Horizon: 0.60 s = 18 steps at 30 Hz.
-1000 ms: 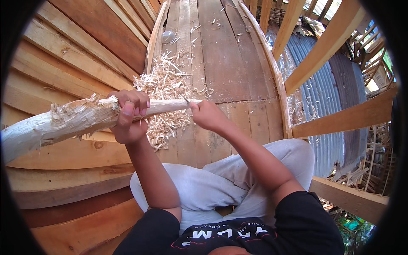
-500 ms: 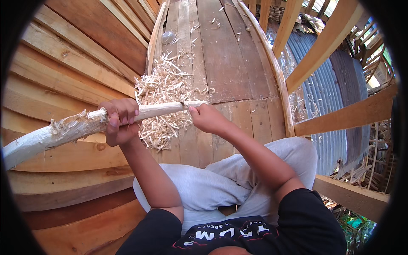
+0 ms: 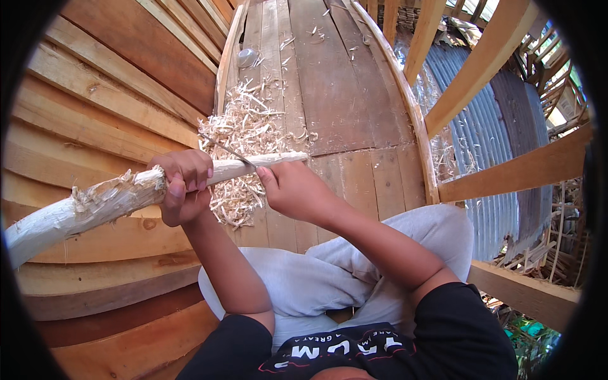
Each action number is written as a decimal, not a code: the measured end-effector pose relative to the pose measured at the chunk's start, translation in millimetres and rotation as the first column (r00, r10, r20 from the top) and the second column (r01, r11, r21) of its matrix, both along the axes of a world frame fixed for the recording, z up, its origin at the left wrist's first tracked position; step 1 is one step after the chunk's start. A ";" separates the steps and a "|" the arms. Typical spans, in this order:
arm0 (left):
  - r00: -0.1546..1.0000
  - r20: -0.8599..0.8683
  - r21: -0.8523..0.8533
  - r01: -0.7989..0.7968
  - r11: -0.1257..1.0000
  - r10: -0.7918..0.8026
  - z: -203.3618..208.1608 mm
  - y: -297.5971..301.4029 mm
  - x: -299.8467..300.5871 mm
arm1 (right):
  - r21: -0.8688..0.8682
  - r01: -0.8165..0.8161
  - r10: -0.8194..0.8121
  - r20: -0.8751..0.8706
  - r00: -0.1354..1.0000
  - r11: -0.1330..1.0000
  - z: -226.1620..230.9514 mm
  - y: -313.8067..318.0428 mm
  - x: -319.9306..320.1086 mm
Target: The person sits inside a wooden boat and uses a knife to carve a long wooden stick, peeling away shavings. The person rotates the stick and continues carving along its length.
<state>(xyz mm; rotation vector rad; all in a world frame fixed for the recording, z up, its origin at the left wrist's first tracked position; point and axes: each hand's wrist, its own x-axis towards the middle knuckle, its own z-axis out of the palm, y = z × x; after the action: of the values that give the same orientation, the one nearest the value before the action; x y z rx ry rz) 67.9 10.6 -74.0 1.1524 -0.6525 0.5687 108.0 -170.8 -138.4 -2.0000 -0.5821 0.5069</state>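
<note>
A long pale wooden pole (image 3: 120, 196) slants across in front of me, its far-left part thick and its right end smooth and shaved. Ragged, partly peeled fibres stand up on it just left of my left hand (image 3: 183, 185), whose fingers are wrapped round the pole. Closer to the right end, my right hand (image 3: 292, 190) is closed round a knife, its thumb along the near side. The thin dark knife blade (image 3: 229, 151) lies across the top of the pole and points up to the left. My right hand hides the knife's handle.
Curled wood shavings (image 3: 244, 126) are heaped on the plank floor (image 3: 335, 95) beyond the pole. A small clear round container (image 3: 247, 57) stands farther off. Wooden wall boards (image 3: 95, 95) rise on the left; rails (image 3: 519, 164) and corrugated metal sheets (image 3: 481, 114) are on the right.
My right hand has moved left along the pole, closer to my left hand, and more of the knife blade shows. My left hand keeps its hold on the pole.
</note>
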 end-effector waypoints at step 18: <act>0.980 -0.146 -0.115 -0.154 0.981 0.137 -0.4 -3.8 4.2 | 0.047 0.087 -0.080 -0.130 0.988 0.995 -56.1 -6.3 15.8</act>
<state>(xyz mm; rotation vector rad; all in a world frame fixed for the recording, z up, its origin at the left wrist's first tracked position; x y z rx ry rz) 72.1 6.8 -74.3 1.1160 -0.4105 0.6400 123.8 -177.2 -194.5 -1.9177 -0.4265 0.5586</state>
